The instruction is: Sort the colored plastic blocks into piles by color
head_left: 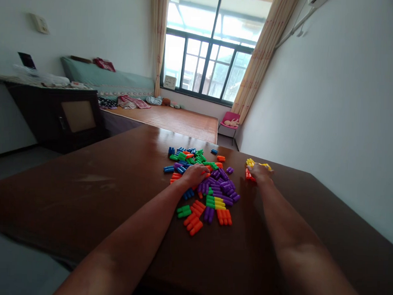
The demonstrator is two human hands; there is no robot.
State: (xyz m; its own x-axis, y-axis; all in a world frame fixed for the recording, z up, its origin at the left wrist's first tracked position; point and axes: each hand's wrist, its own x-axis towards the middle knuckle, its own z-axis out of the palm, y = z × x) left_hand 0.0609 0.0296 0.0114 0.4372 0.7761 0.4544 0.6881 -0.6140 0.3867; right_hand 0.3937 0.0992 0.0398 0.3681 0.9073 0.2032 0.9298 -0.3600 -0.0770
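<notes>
A heap of plastic building blocks lies in the middle of the dark table, each block like short tubes joined side by side. My left hand (pixel 195 175) rests on the heap with its fingers stretched out to the right, over an orange block (pixel 207 175). Purple blocks (pixel 221 187) lie just right of it and green blocks (pixel 183 157) beyond it. Off to the right, my right hand (pixel 260 171) is spread over a small group of yellow blocks (pixel 250 162) and red-orange blocks (pixel 249 175). Its palm and fingers partly cover this group.
Nearer me on the brown table (pixel 124 188) lie loose orange blocks (pixel 192 225), a green block (pixel 183 211) and a joined green-and-yellow piece (pixel 215 203). Beyond the table are a low bed (pixel 178 116), a pink chair (pixel 229 120) and a dark cabinet (pixel 52 112).
</notes>
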